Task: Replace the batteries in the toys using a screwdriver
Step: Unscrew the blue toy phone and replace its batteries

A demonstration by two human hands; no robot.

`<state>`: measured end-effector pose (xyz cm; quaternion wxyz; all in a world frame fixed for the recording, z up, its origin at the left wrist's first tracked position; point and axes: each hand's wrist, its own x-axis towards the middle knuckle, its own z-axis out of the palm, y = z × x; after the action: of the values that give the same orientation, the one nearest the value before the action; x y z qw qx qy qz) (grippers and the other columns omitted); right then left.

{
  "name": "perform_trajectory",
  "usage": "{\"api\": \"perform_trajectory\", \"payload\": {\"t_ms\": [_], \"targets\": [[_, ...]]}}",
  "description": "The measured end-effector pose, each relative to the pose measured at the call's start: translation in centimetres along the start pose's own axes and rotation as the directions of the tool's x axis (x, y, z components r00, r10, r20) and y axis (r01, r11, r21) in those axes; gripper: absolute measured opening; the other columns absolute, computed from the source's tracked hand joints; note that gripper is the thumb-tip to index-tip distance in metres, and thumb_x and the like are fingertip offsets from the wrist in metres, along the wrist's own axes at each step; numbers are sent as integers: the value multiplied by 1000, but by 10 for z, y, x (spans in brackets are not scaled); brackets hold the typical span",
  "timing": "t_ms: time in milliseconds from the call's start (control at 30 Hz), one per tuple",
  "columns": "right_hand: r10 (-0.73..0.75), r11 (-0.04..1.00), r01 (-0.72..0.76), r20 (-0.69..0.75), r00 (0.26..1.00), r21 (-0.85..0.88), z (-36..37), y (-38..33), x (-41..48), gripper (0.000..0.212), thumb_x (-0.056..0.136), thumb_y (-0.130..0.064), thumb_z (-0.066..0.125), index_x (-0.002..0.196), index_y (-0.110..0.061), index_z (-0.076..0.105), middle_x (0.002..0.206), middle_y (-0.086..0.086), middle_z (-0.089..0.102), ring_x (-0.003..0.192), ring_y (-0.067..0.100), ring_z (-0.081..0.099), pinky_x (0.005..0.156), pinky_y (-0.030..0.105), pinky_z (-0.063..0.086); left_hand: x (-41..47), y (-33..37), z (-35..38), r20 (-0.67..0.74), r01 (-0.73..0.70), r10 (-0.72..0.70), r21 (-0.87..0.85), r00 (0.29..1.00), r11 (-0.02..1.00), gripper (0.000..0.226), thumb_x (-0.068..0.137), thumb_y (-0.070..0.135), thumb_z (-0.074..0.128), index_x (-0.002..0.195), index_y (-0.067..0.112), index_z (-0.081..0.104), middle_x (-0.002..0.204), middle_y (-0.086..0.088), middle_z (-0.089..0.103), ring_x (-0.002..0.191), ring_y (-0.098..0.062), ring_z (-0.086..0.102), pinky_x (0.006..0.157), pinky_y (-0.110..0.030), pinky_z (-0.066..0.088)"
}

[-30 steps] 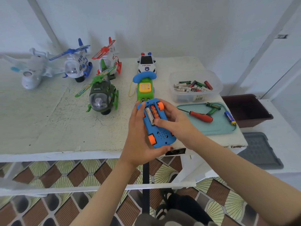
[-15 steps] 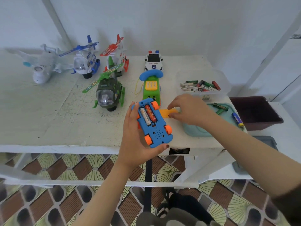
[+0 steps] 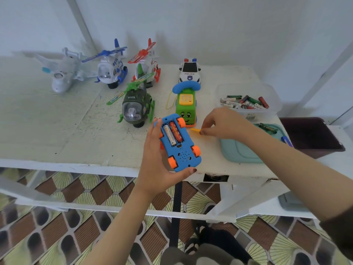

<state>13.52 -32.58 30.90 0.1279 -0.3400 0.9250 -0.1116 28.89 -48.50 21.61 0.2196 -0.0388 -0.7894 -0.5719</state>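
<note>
- I see the left hand point(image 3: 158, 161) at the centre of the frame, holding the blue toy car point(image 3: 180, 148) belly-up over the front edge of the worktop point(image 3: 57, 131).
- Its grip is wrapped round the car: fingers curl over the far side and the thumb presses the near end.
- The car's battery bay is uncovered and holds two cells side by side, a white battery point(image 3: 169, 135) on the left and a red battery point(image 3: 176, 133) on the right.
- The right hand point(image 3: 223, 122) is just right of the car, low over the worktop.
- Its grip pinches a small orange cover point(image 3: 195, 129) between thumb and fingertips. I cannot tell whether the cover touches the worktop.
- Just behind the car stands a green toy phone point(image 3: 186, 106) with a blue handset, and left of it a green helicopter point(image 3: 136, 109).
- Along the back, from upper left towards the centre, I count a white plane point(image 3: 64, 73), a blue-and-white helicopter point(image 3: 110, 70), a red-and-white helicopter point(image 3: 148, 64) and a police car point(image 3: 189, 71).
- At the right a clear box point(image 3: 275, 96) holds loose batteries.
- In front of the box lies a teal tray point(image 3: 240, 152), partly hidden by the right forearm, with green batteries point(image 3: 267, 128) at its far edge and a blue battery point(image 3: 286, 140) at its right edge.
- A dark bin point(image 3: 313, 134) sits beside the tray, at the right edge of the frame.
</note>
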Motion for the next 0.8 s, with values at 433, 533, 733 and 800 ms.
{"api": "perform_trajectory", "payload": {"t_ms": [433, 533, 733, 800], "targets": [[47, 985, -40, -39, 998, 168, -5, 8, 5, 13, 84, -29, 70, 87, -18, 75, 70, -13, 62, 67, 3, 55, 61, 23, 42, 6, -1, 4, 21, -39, 39, 6, 999, 999, 112, 71, 42, 86, 153, 25, 11, 154, 1, 27, 142, -44, 25, 98, -73, 36], [49, 990, -39, -67, 997, 139, -6, 8, 4, 16, 86, -29, 68, 90, -16, 75, 77, -8, 63, 75, 10, 57, 69, 26, 44, 6, -1, 4, 13, -34, 33, 31, 999, 999, 113, 70, 46, 85, 153, 23, 11, 155, -2, 25, 144, -43, 23, 99, -72, 36], [22, 995, -11, -110, 994, 102, -7, 9, 2, 18, 91, -25, 62, 95, -10, 73, 89, 1, 67, 77, 12, 55, 64, 24, 38, 6, -1, 4, -5, -26, 26, 76, 1000, 997, 114, 69, 50, 85, 153, 24, 12, 157, -5, 20, 146, -39, 20, 100, -70, 38], [48, 981, -28, -100, 994, 192, -9, 10, 0, 17, 90, -23, 64, 91, -9, 73, 80, 0, 67, 70, 11, 55, 59, 22, 40, 7, 2, 5, -13, -40, 41, 101, 999, 994, 114, 69, 51, 83, 153, 18, 12, 156, -2, 20, 147, -38, 18, 102, -68, 37]]}}
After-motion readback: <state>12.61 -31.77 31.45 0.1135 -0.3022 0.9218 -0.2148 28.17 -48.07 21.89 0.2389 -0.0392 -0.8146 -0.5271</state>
